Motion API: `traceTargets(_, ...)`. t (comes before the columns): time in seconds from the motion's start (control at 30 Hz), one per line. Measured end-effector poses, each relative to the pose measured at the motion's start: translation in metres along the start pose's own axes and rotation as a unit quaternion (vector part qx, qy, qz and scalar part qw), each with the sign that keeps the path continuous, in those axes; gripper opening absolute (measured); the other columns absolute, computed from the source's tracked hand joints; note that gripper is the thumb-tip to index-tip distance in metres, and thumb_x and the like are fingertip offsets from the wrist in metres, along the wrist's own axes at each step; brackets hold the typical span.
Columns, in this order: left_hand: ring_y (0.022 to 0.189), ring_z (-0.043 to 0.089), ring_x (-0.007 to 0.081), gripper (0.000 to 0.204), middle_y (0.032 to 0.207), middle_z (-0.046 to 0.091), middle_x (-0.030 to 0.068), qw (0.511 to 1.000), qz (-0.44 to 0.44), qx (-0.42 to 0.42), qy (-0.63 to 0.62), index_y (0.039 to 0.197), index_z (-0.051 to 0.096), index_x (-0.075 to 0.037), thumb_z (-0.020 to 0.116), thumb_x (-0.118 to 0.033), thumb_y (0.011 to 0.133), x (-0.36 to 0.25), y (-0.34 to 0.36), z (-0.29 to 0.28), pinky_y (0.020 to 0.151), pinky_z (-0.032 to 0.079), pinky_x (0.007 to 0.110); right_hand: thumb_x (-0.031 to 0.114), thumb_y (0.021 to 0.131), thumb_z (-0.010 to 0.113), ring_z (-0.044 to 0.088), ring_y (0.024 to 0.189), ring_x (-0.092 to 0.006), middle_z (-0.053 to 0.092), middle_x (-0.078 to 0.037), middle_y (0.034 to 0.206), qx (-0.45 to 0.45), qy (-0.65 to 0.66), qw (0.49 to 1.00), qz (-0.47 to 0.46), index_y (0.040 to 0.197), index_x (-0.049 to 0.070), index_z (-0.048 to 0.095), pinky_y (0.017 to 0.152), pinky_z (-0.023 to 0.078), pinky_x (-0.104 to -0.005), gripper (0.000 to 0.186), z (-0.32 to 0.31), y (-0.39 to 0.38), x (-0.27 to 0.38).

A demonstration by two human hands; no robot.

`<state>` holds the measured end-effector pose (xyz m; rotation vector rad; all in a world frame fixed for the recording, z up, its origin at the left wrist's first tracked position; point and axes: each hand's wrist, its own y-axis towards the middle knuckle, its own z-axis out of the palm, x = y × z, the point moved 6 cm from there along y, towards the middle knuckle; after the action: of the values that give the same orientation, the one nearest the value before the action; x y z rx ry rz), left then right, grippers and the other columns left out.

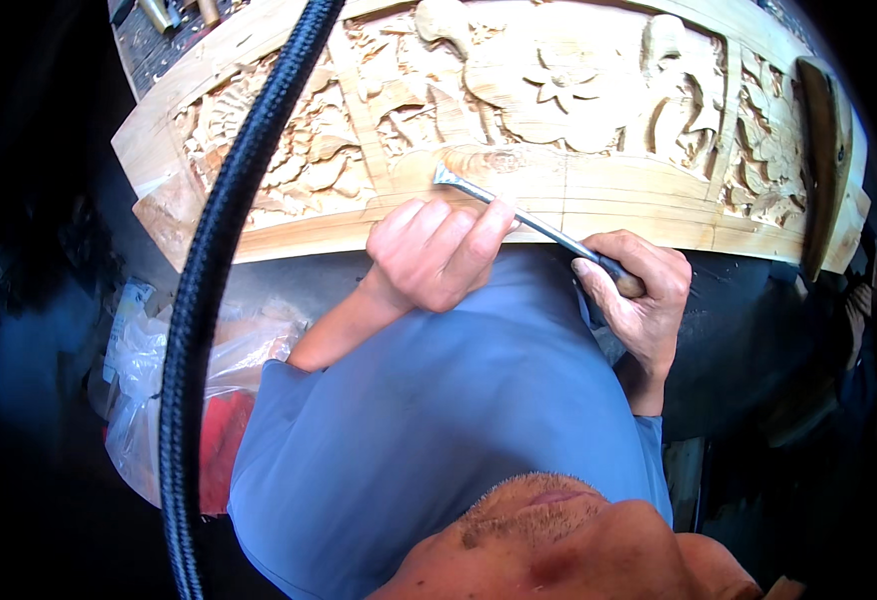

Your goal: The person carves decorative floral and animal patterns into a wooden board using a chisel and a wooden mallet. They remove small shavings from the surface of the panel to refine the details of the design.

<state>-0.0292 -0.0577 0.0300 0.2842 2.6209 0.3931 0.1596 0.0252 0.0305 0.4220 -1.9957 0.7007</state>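
Observation:
A long curved wooden panel (pixel 649 200) lies across the far side, carved in relief with a flower, leaves and scrolls. My left hand (pixel 437 250) is closed round the metal shaft of a carving chisel (pixel 544 228), close to the panel's near edge. Farther back on the same tool, my right hand (pixel 644 285) wraps the wooden handle. The chisel slants up to the left. Its bright, widened tip meets the plain border below the carved flower, or hovers just over it; I cannot tell which.
A thick black braided cable (pixel 221 215) crosses the view at the left. A dark curved wooden piece (pixel 825 165) lies over the panel's right end. A clear plastic bag (pixel 144 365) is at the lower left by something red (pixel 224 440). Tool handles (pixel 159 14) show at the upper left.

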Motion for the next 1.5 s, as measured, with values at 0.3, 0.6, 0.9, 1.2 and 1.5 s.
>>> traceTargets(0.3,0.055,0.049,0.0122,0.042,0.067,0.050,-0.0015,0.993,0.104,-0.051,-0.019,0.117,0.073,-0.005,0.073,-0.007,0.076,-0.008,-0.006,-0.001,0.049,0.038,0.028,0.004,0.077,0.085,0.067,0.058,-0.0210,0.071,-0.013,0.072,0.012,0.033,0.999,-0.006,0.092,-0.002,0.075,0.055,0.050,-0.0292,0.020,0.004,-0.011,0.000)
traceTargets(0.6,0.061,0.064,0.0146,0.041,0.084,0.070,0.0057,0.990,0.015,-0.106,-0.093,0.121,0.072,-0.006,0.075,0.004,0.081,-0.015,-0.009,-0.019,0.052,0.048,0.028,0.004,0.093,0.070,0.055,0.054,-0.0040,0.060,0.001,0.061,0.073,0.246,0.959,0.123,0.090,0.000,0.068,0.050,0.041,-0.0219,0.005,0.044,-0.035,-0.003)
traceTargets(0.9,0.078,0.070,0.0084,0.032,0.095,0.077,0.0112,0.847,-0.344,-0.092,-0.394,0.115,0.052,-0.001,0.075,0.000,0.093,-0.008,-0.038,-0.011,0.068,0.056,0.023,0.013,0.090,0.076,0.068,0.060,-0.0350,0.065,-0.019,0.070,0.059,0.027,0.995,-0.077,0.107,0.000,0.067,0.056,0.052,-0.0392,0.023,0.101,-0.032,0.021)
traceTargets(1.2,0.058,0.045,-0.0005,0.028,0.070,0.061,-0.0023,0.856,-0.326,-0.246,-0.318,0.127,0.066,0.004,0.059,-0.014,0.106,0.069,-0.019,-0.082,0.053,0.031,0.018,0.011,0.086,0.081,0.067,0.063,-0.0228,0.074,-0.010,0.080,-0.168,-0.180,0.914,-0.322,0.096,0.004,0.075,0.056,0.049,-0.0349,0.014,0.033,-0.049,0.020)
traceTargets(1.5,0.064,0.050,0.0022,0.027,0.070,0.058,-0.0023,0.861,-0.395,-0.267,-0.177,0.124,0.069,0.005,0.058,-0.011,0.105,0.159,-0.062,-0.108,0.060,0.039,0.018,0.003,0.093,0.074,0.073,0.103,-0.0321,0.076,-0.019,0.110,-0.466,-0.292,0.816,-0.176,0.112,-0.003,0.074,0.093,0.056,-0.0387,0.019,-0.085,-0.037,-0.018)
